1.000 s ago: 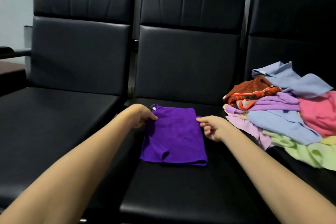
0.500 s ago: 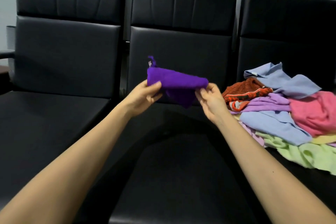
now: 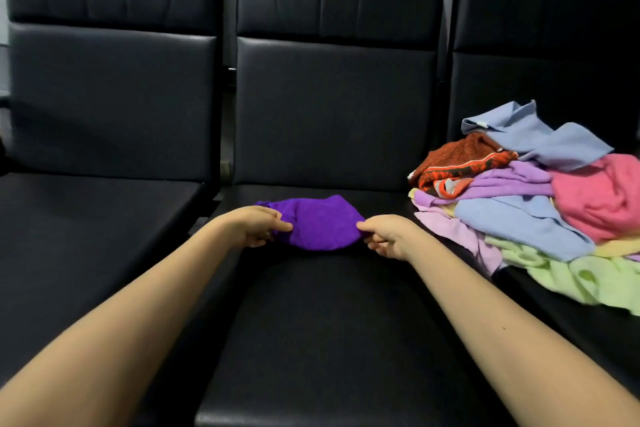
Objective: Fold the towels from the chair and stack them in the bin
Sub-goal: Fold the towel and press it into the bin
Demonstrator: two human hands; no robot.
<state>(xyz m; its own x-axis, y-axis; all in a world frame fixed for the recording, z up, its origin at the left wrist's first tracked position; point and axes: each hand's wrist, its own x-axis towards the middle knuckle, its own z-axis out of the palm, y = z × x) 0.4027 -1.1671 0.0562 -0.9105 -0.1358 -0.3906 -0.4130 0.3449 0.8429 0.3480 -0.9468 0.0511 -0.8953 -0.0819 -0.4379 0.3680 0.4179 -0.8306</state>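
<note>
A purple towel (image 3: 320,224), folded small, lies on the seat of the middle black chair (image 3: 332,322). My left hand (image 3: 258,224) pinches its left edge and my right hand (image 3: 386,234) pinches its right edge. A loose pile of towels (image 3: 540,204) in blue, pink, lilac, orange and pale green covers the right chair's seat. No bin is in view.
Three black padded chairs stand side by side with tall backs. The left chair seat (image 3: 86,229) is bare. The pale green towel (image 3: 588,279) hangs toward the front edge of the right seat.
The purple towel was lifted off the seat, folded over in the air, and now lies back down on the middle seat as a smaller bundle. Both hands still hold its ends.
</note>
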